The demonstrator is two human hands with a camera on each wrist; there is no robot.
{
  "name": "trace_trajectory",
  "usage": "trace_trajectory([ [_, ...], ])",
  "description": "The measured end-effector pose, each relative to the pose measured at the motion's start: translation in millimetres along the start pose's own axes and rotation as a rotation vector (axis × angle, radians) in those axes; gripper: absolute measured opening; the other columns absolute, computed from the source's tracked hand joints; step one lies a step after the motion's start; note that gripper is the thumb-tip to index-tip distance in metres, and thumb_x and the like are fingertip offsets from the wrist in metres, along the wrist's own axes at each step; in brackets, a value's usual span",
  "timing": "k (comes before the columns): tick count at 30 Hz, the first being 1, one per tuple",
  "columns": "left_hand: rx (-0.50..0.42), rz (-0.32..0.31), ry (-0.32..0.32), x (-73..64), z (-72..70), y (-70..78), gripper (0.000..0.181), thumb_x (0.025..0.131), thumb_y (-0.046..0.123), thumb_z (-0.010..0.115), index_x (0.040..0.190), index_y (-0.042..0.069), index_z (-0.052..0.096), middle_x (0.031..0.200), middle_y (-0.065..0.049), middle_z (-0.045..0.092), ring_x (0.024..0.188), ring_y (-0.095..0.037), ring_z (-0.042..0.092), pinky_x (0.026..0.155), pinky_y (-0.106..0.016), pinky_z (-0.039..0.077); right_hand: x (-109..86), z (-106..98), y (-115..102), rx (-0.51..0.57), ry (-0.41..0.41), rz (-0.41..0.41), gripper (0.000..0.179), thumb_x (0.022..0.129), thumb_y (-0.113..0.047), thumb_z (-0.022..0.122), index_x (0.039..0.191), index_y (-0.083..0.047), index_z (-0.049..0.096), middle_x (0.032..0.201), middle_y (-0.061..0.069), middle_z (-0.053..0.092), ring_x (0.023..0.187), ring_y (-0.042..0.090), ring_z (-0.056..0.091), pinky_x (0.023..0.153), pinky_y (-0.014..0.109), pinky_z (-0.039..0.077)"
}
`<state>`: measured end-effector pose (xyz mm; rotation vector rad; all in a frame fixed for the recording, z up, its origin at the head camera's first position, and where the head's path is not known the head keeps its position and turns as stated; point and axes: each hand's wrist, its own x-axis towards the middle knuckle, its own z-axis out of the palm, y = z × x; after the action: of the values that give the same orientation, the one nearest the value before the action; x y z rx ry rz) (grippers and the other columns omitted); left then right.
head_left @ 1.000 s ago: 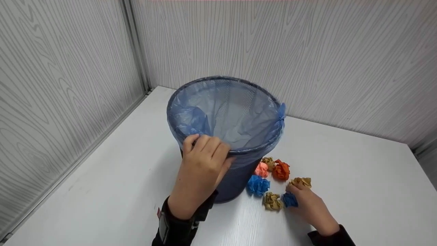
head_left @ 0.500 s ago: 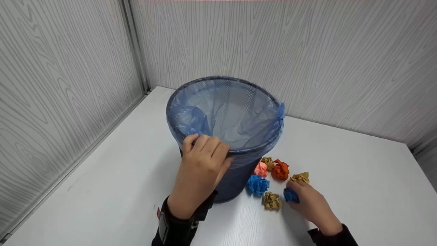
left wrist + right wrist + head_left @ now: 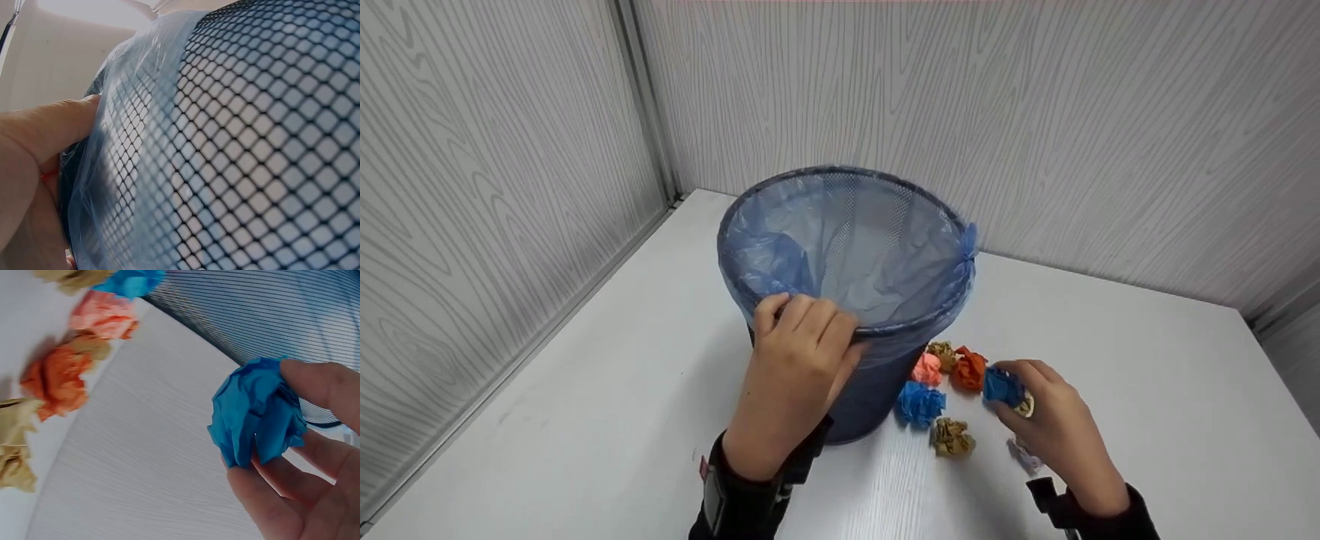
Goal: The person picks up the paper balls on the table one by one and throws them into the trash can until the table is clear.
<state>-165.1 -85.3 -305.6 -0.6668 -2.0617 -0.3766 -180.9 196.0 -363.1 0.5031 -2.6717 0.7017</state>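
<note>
Black cuffs (image 3: 746, 495): one on each wrist, at the bottom edge of the head view, nearest the camera.
Left hand (image 3: 795, 367): forearm rising steeply from the lower middle, back of the hand facing up; fingers bent over the near rim, thumb along the outside against the liner, gripping the bin's edge.
Right hand (image 3: 1057, 412): reaching up from the lower right and angled leftward; thumb on one side, fingers curved on the other, pinching a crumpled ball.
Held blue ball (image 3: 1003, 386): between the right thumb and fingertips, apparently raised above the table, outside the bin and to its right.
Pale crumpled piece (image 3: 1025, 456): on the table beside the right hand, partly hidden by it.
Yellowish piece (image 3: 1026, 406): seen in the gap behind the right thumb, mostly covered.
Gold ball (image 3: 952, 437): on the table, between the bin and the right hand.
Loose balls by the bin: another blue one (image 3: 920, 403), then a pink one (image 3: 927, 369), an orange one (image 3: 968, 370) and a brownish one (image 3: 942, 355), clustered close together.
Mesh bin (image 3: 855, 412): upright, lined with a translucent blue bag (image 3: 847, 277), knotted at the right rim.
Wood-grain walls (image 3: 960, 90): behind and to the left.
</note>
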Motion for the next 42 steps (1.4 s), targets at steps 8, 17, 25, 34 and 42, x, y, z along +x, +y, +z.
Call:
trace_trajectory([
  [8,0.003,-0.004,-0.011,0.1,-0.8,-0.4,0.023,0.072,0.02,0.071,0.084,0.009,0.055,0.079,-0.003,0.05,0.079,-0.023,0.046,0.082,-0.042,0.03,9.9,-14,-29,0.122,0.299,-0.169,0.049,0.061,0.008,0.074,0.107,-0.001,0.058,0.101,0.009,0.057,0.09,0.015,0.056,0.076,0.014,0.042],
  [17,0.011,-0.007,-0.005,-1.4,-2.0,-2.4,0.023,0.072,0.019,0.071,0.083,0.008,0.054,0.079,-0.004,0.048,0.078,-0.022,0.046,0.08,-0.042,0.03,18.3,-21,-66,0.318,0.521,-0.186,0.051,0.061,0.017,0.069,0.109,0.007,0.054,0.103,0.014,0.056,0.096,0.009,0.052,0.078,0.017,0.042],
  [25,0.005,-0.003,-0.018,-0.8,-1.6,-1.5,0.023,0.072,0.02,0.07,0.085,0.009,0.055,0.08,-0.003,0.049,0.079,-0.023,0.046,0.082,-0.042,0.029,20.1,-21,-85,0.499,0.617,-0.19,0.051,0.062,0.021,0.064,0.11,0.011,0.051,0.107,0.012,0.054,0.094,0.018,0.054,0.078,0.022,0.044],
  [34,0.001,-0.006,-0.016,-0.3,-1.8,-0.3,0.023,0.072,0.019,0.071,0.085,0.008,0.055,0.08,-0.003,0.049,0.079,-0.022,0.046,0.081,-0.042,0.029,29.0,-5,-99,0.834,0.784,-0.294,0.048,0.071,0.001,0.069,0.109,0.017,0.045,0.107,0.018,0.052,0.092,0.026,0.053,0.078,0.027,0.046],
  [42,0.013,-0.001,-0.001,0.3,-0.3,0.2,0.023,0.071,0.019,0.071,0.083,0.008,0.055,0.079,-0.003,0.05,0.078,-0.022,0.046,0.08,-0.042,0.03,47.4,11,-108,1.086,0.848,-0.419,0.049,0.071,-0.007,0.072,0.1,0.007,0.035,0.109,0.024,0.049,0.097,0.033,0.05,0.078,0.031,0.044],
])
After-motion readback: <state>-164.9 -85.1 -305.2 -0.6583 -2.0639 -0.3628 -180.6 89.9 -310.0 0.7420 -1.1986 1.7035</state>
